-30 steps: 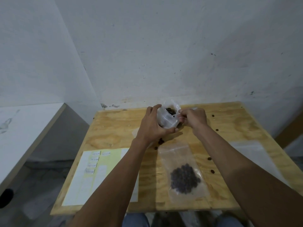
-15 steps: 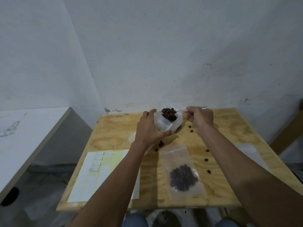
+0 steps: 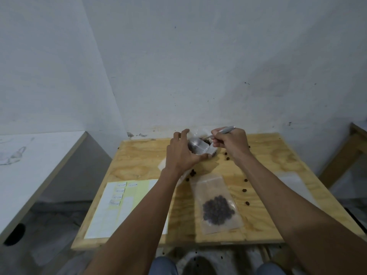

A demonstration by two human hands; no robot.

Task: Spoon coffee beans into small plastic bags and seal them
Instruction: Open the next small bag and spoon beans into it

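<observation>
Beans [image 3: 208, 142], dark brown and matte, show through the crumpled clear bag [image 3: 198, 147] that the left hand [image 3: 181, 153] grips from the side, thumb below and fingers curled over its top. The right hand [image 3: 230, 141], just right of the bag, is clenched on a thin silver spoon [image 3: 224, 131] whose bowl end dips into the bag's mouth. Nearer the person than both hands, a flat clear bag [image 3: 215, 203] lies on the worktop [image 3: 143, 155] with a round dark patch of beans in its lower half. Loose beans [image 3: 244, 190] are scattered below the right wrist. Left of the left forearm lies a label sheet [image 3: 119, 207], white and pale yellow.
</observation>
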